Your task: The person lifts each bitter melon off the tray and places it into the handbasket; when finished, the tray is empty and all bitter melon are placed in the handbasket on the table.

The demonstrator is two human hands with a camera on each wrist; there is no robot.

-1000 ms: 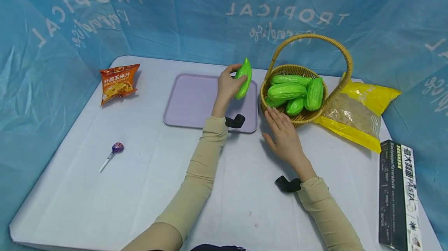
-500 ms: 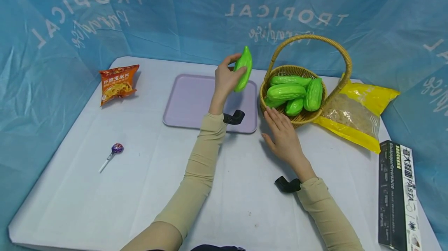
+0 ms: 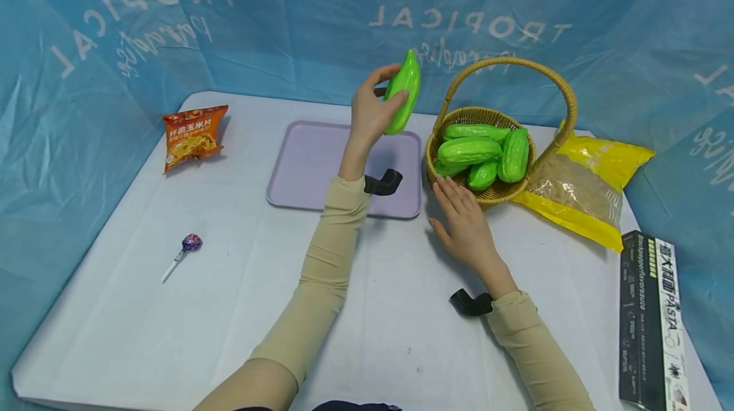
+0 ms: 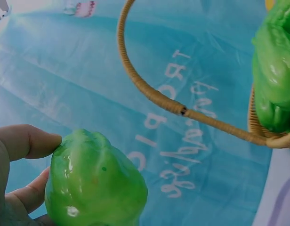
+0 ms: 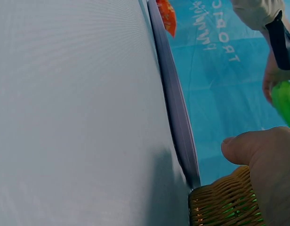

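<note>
My left hand (image 3: 369, 105) pinches a green bitter melon (image 3: 404, 93) between thumb and fingers, holding it up over the far right part of the lilac tray (image 3: 309, 165). Up close in the left wrist view, the bitter melon (image 4: 95, 181) shows its lumpy, glossy end. To the right stands a wicker basket (image 3: 497, 197) with a tall arched handle. Several more bitter melons (image 3: 469, 150) lie inside it. My right hand (image 3: 467, 232) has its straight fingers against the basket's near-left rim. The thumb is spread away in the right wrist view.
A yellow bag (image 3: 579, 185) lies against the basket's right side, with a black pasta box (image 3: 650, 322) nearer on the right edge. An orange snack bag (image 3: 195, 138) and a lollipop (image 3: 189, 245) lie on the left. Blue curtain (image 3: 321, 28) hangs behind the table.
My left hand has lifted the bitter melon higher above the tray, with a slight shift to the right at the end. The right hand and basket have stayed in place.
</note>
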